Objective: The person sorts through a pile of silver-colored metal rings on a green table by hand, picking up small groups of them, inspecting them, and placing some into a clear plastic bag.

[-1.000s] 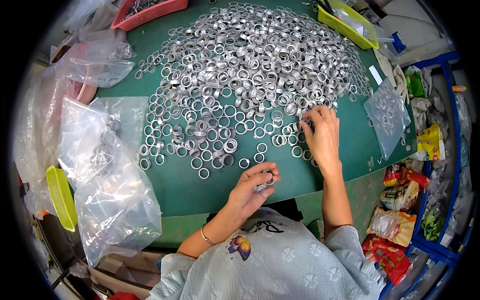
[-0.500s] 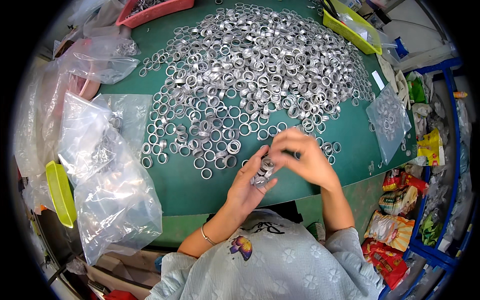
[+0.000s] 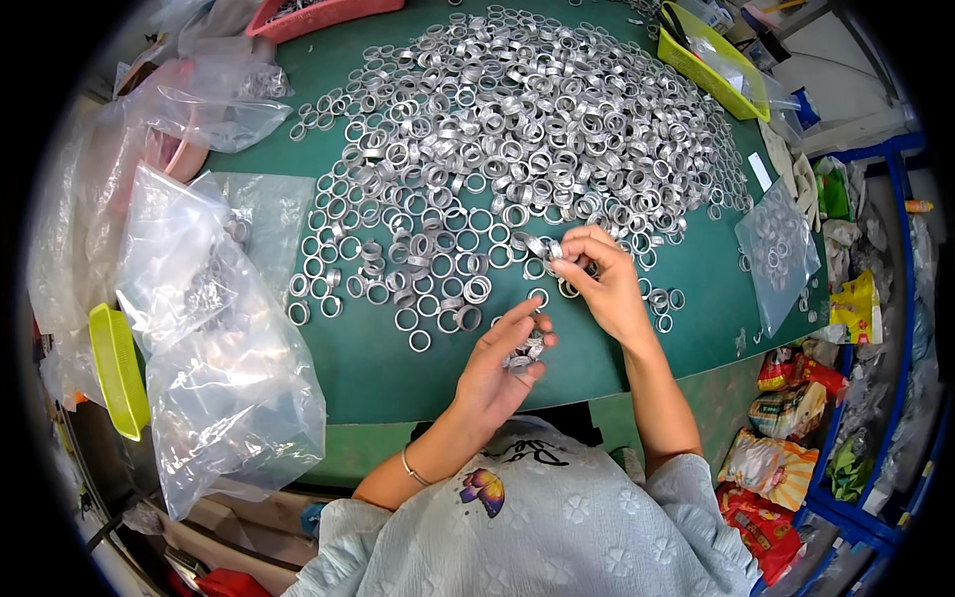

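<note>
A wide heap of silvery metal rings (image 3: pixel 557 109) covers the far middle of the green table (image 3: pixel 378 378), thinning to single rings toward me. My left hand (image 3: pixel 494 368) is curled around several metal rings (image 3: pixel 525 350), just in front of the heap's near edge. Ahead of it and to the right, my right hand (image 3: pixel 602 284) pinches a metal ring (image 3: pixel 553 251) between thumb and fingers. That ring is at the heap's near edge, beside other loose rings. The palm of the left hand is partly hidden by its fingers.
Clear plastic bags (image 3: pixel 224 358) lie along the left side, near a yellow-green basket (image 3: pixel 117 373). A bag of rings (image 3: pixel 779 249) rests at the right edge. Red (image 3: pixel 328 15) and yellow (image 3: pixel 711 70) baskets stand at the back. Blue shelving (image 3: pixel 900 249) with colourful packets is to the right.
My right hand has moved away from the left hand, forward and right to the heap's near edge, and now pinches a ring there. The left hand stays close to its place, still holding rings.
</note>
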A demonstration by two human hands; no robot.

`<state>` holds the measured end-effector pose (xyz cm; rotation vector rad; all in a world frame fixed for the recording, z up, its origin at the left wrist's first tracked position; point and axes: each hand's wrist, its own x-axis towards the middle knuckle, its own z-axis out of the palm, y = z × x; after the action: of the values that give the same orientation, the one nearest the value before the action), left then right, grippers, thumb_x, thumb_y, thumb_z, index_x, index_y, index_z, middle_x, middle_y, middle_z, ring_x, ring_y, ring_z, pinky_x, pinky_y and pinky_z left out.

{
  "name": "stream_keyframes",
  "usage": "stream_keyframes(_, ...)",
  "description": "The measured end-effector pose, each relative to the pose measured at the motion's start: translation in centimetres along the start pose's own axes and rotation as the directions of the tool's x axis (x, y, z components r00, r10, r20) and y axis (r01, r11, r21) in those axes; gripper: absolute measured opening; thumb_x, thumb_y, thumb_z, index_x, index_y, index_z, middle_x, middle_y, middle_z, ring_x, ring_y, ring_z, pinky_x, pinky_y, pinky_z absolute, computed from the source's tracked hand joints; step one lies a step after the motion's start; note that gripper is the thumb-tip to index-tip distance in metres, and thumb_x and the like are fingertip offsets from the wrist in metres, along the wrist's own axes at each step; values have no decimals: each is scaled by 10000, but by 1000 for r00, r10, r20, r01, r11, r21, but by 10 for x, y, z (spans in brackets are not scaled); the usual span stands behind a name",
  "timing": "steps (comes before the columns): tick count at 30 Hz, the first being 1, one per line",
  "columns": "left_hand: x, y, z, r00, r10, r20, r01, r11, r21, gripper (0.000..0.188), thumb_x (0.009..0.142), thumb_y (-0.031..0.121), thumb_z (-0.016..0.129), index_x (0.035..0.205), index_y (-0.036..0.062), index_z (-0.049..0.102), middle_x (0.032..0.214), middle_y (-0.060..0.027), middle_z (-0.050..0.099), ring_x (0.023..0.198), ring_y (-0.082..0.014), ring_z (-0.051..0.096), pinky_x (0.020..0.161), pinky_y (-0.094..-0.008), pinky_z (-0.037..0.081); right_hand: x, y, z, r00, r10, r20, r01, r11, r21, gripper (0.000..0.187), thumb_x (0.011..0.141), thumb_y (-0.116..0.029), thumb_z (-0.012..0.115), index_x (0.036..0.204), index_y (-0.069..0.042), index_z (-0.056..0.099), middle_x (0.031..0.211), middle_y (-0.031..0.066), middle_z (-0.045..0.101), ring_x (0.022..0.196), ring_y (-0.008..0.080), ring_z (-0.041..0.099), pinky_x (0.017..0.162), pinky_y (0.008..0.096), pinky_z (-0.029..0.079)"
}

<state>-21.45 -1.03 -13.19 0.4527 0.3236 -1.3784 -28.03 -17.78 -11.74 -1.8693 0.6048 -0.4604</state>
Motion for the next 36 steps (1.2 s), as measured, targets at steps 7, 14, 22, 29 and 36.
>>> stream_keyframes(7,0,-1,7,999,43,4,-43,995,87,395,892,157,581,1271,87,494,1082,-47,587,907,-121,572,592,-211,435,-20,-15,-4,996,7,94,-47,902,430,105,804,27,621,908,36,606,1019,60,497,819,106,527,709,233,447)
stream_keyframes(14,-1,3,8,993,74,97,-78,996,45,436,904,212,568,1301,69,456,1104,-48,591,930,-126,585,625,-249,475,-33,-38,-3,983,-156,97,145,983,112,124,745,25,668,857,27,615,951,71,551,820,139,550,723,268,460)
stream_keyframes(22,-4,1,4,992,74,106,-93,979,184,445,871,119,606,1287,46,466,1097,-76,593,922,-151,582,614,-262,476,-44,-35,-5,992,-91,91,63,961,271,135,746,38,643,875,21,609,965,93,557,877,203,560,770,303,454)
stream_keyframes(29,-10,7,12,988,62,142,-88,979,186,403,884,127,580,1266,39,485,1076,-96,597,861,-151,572,557,-237,431,-47,-41,-5,984,-175,19,173,982,80,108,761,13,638,866,9,609,1009,99,579,906,216,561,806,330,449)
stream_keyframes(36,-12,9,11,984,-25,174,20,999,30,317,933,223,493,1189,37,509,1047,-89,605,837,-168,601,509,-253,454,-51,-59,-6,949,-302,92,315,929,-195,153,712,-10,673,854,-8,615,1025,97,626,916,265,556,815,352,429)
